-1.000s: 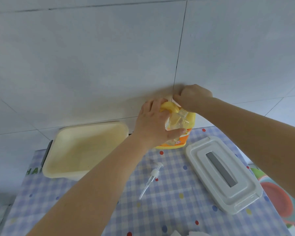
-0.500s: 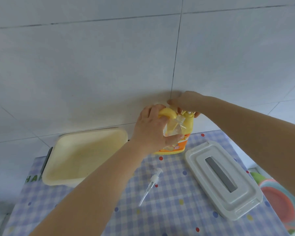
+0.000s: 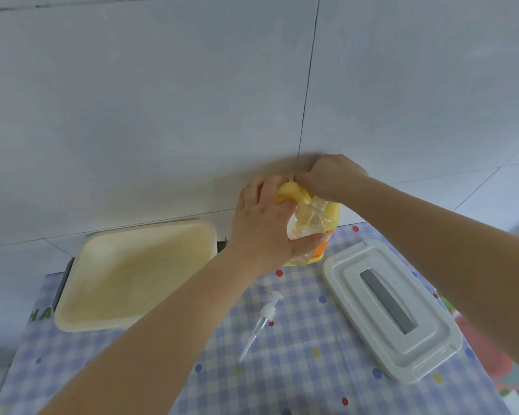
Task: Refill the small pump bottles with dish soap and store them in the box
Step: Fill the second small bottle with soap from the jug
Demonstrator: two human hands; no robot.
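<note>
Two hands meet at 12 o'clock of the table (image 3: 297, 354), in the only view, from the head. The left hand (image 3: 267, 223) has its grip closed around a small clear pump bottle (image 3: 307, 232), tilted, its open neck up against the yellow dish soap jug (image 3: 333, 214) standing behind it. The right hand (image 3: 330, 178) curls over the jug's top; what exactly it pinches is hidden. This looks like the filling step, with the jug's cap or spout being worked. Next, the jug's outlet must line up with the small neck. The pump head (image 3: 265, 317) lies loose at 6 o'clock of the hands, the cream box (image 3: 138, 277) at 9 o'clock, its white lid (image 3: 393, 310) at 4 o'clock.
</note>
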